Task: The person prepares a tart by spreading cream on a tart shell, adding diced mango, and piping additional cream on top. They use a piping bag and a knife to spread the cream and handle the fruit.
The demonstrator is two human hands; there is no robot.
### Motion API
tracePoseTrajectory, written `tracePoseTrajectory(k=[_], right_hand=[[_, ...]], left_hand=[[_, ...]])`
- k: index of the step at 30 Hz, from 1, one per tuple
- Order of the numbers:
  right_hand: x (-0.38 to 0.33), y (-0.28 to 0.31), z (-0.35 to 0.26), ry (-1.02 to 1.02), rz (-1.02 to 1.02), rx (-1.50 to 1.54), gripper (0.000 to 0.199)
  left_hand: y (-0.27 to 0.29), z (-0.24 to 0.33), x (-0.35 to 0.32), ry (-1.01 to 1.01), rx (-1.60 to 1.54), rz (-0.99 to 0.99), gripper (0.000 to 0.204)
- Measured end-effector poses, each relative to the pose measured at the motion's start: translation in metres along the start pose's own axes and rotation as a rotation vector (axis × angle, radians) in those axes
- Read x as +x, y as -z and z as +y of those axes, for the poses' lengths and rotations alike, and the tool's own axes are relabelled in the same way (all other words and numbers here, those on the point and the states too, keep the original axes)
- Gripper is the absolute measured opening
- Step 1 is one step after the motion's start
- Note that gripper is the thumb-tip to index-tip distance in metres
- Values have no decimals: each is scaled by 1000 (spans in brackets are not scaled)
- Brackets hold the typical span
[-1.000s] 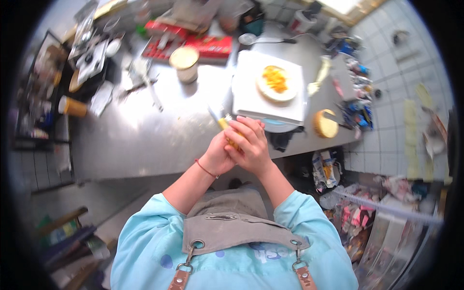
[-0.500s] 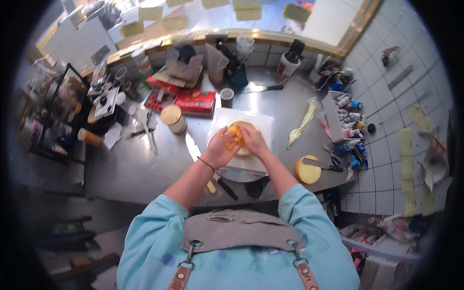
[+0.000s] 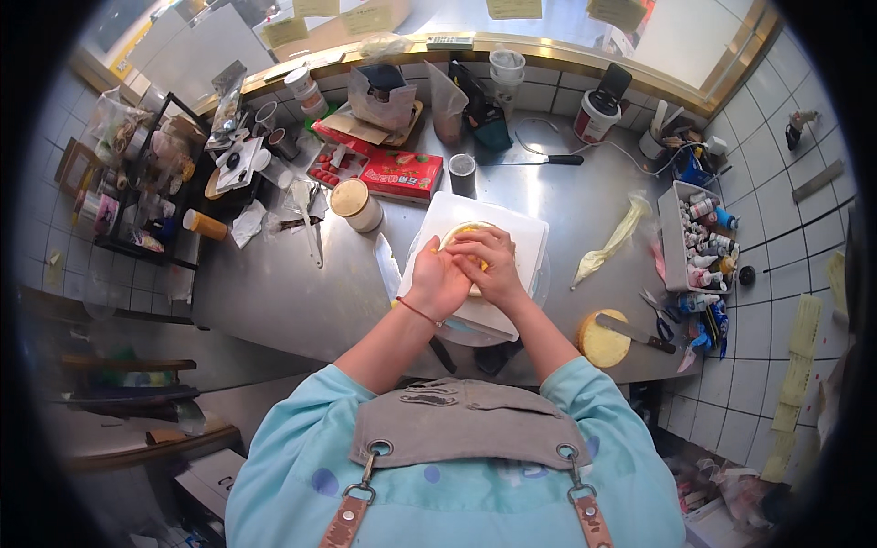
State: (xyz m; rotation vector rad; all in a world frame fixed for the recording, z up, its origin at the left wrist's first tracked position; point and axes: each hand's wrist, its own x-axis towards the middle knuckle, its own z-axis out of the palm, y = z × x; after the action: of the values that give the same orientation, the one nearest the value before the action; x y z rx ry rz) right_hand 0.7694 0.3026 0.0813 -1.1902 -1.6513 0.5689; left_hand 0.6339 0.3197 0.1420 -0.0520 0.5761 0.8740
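My left hand (image 3: 433,279) is cupped, palm up, over the near left side of a round cake (image 3: 460,230). Over its palm bend the fingers of my right hand (image 3: 495,263), thumb and fingertips together. Soft yellow-orange fruit pieces, plain in the left palm earlier, are now mostly covered; what the right fingertips pinch is hidden. Yellow also shows on the cake's top. Under the cake lies a white square board (image 3: 527,228) on a round turntable (image 3: 541,290). Left of the board rests a wide-bladed knife (image 3: 387,262), partly hidden by my left forearm.
Right of my arm lies a round sponge cake (image 3: 598,345) with a serrated knife (image 3: 638,332) across it. Beyond are a filled piping bag (image 3: 616,239) and a bottle bin (image 3: 678,242). At the back left stand a lidded jar (image 3: 356,206) and a red strawberry box (image 3: 402,173).
My right fingers have folded over the left palm, covering most of the yellow fruit that showed there. The whole view has shifted, so the bench sits farther right in the picture.
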Motion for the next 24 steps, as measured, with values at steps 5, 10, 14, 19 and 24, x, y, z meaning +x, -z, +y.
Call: tracePoseTrajectory(k=[5,10,14,19,24], right_hand=[[-4,10,42,-110,95,-352,13],[-6,23,46,-323,37,-206,16],[-8,20,27,-360,-26,-237,22],[-7,6,39,-275,-94,-368,29],[-6,9,15,-369,-311,-484,24]], left_hand=[[3,0,7,73,141,134,59],[37,24,14,-112,815,-68,49],[65,37,35,-446,1772,-158,39],[60,24,49,-835,2238,-286,41],[74,36,36,-713,2308,-249,18]])
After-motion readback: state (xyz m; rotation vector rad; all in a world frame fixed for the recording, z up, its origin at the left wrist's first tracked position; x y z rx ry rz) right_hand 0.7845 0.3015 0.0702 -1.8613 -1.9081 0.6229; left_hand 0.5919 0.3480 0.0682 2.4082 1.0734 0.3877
